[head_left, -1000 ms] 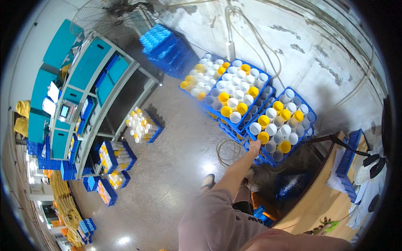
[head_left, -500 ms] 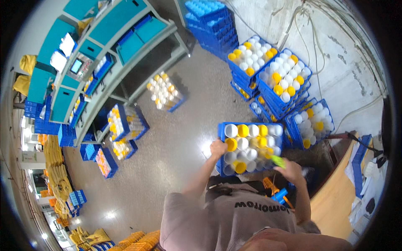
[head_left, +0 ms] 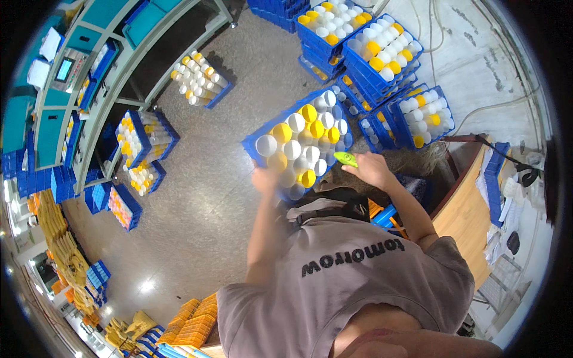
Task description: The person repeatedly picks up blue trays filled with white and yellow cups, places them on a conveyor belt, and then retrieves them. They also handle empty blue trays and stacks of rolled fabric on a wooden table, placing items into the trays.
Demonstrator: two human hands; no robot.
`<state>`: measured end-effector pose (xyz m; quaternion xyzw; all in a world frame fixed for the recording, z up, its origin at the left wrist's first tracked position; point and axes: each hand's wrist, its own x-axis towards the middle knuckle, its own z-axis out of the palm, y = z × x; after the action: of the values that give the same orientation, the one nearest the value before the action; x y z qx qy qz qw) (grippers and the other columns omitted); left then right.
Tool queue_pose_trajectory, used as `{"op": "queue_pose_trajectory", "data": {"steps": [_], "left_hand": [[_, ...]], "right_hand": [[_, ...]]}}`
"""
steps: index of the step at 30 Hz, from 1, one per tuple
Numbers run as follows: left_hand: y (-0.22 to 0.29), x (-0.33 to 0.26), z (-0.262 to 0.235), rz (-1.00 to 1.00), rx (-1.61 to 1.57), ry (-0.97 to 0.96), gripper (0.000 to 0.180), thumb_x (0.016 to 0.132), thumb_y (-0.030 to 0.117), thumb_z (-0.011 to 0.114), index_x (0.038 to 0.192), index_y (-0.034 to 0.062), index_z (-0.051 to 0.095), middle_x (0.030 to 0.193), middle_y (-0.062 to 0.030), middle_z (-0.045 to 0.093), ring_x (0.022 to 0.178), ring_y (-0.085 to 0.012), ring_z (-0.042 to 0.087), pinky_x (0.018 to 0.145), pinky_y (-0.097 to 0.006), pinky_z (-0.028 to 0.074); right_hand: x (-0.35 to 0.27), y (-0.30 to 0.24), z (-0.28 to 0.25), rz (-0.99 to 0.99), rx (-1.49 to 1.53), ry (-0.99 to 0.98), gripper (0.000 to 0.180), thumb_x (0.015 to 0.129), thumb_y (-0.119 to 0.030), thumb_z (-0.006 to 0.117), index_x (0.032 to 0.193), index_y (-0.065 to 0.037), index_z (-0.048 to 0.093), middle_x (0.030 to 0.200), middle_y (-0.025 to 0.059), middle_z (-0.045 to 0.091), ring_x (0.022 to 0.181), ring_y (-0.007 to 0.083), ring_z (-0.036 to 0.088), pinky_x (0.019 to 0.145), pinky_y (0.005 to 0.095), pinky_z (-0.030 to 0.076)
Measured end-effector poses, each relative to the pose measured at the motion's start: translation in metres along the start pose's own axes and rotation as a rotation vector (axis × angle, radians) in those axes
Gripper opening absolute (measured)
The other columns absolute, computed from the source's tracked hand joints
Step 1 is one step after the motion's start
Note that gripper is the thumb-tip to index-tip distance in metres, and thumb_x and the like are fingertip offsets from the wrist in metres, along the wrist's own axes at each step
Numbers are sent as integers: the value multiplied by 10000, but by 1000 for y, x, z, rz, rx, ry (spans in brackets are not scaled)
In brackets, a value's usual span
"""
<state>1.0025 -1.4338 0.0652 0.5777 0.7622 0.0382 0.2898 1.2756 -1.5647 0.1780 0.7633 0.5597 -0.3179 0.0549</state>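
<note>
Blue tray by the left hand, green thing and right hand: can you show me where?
Blue tray (head_left: 250, 144): head view, its left corner.
Green thing (head_left: 345, 159): head view, its middle.
Right hand (head_left: 371, 170): head view, its middle.

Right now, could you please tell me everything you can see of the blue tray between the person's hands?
The blue tray looks like plastic, boxy with raised sides, and is packed with round white and yellow tubes, open mouths facing up. It sits slanted in the picture. The left hand, blurred, is at its near left edge, its grip unclear. The right hand, holding a green tool, is near its right side; whether it touches is unclear. Its underside is hidden.
</note>
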Motion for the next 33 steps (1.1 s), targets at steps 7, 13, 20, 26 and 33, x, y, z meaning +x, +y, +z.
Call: {"op": "queue_pose_trajectory", "data": {"steps": [7, 13, 20, 26, 33], "left_hand": [[-36, -3, 17, 17, -23, 73, 420, 735, 351, 711, 927, -23, 707, 839, -267, 695, 854, -446, 679, 805, -500, 526], [-53, -19, 20, 54, -45, 41, 408, 759, 344, 692, 977, -1, 701, 849, -255, 699, 876, -448, 674, 808, -507, 516], [-37, -46, 19, -2, 50, 23, 457, 783, 328, 674, 1104, 2, 683, 851, -267, 694, 885, -440, 677, 808, -492, 514], [-6, -53, 22, 40, 112, 103, 702, 801, 347, 644, 1401, 16, 489, 818, -271, 686, 813, -431, 685, 753, -498, 530], [20, -40, 0, -9, 82, 114, 697, 799, 269, 589, 1404, -49, 455, 874, -314, 680, 867, -468, 674, 820, -515, 525]], "right_hand": [[18, 95, -10, 234, 22, 83, 594, 901, -602, 571, 949, -19, 674, 802, 156, 704, 769, 307, 705, 684, 431, 557], [32, 131, -33, 191, 292, 53, 619, 915, -605, 558, 873, 7, 636, 631, 89, 670, 550, 201, 682, 593, 347, 555], [25, 98, -53, 54, 208, -73, 516, 921, -531, 584, 896, -19, 647, 660, 78, 684, 555, 193, 690, 577, 339, 548], [21, 39, -51, -224, 62, -32, 545, 899, -542, 612, 949, -5, 684, 859, 196, 704, 831, 357, 693, 739, 452, 543], [29, -19, -48, -415, 48, 105, 519, 906, -513, 611, 1014, -8, 667, 771, 232, 676, 751, 402, 675, 675, 485, 527]]}}
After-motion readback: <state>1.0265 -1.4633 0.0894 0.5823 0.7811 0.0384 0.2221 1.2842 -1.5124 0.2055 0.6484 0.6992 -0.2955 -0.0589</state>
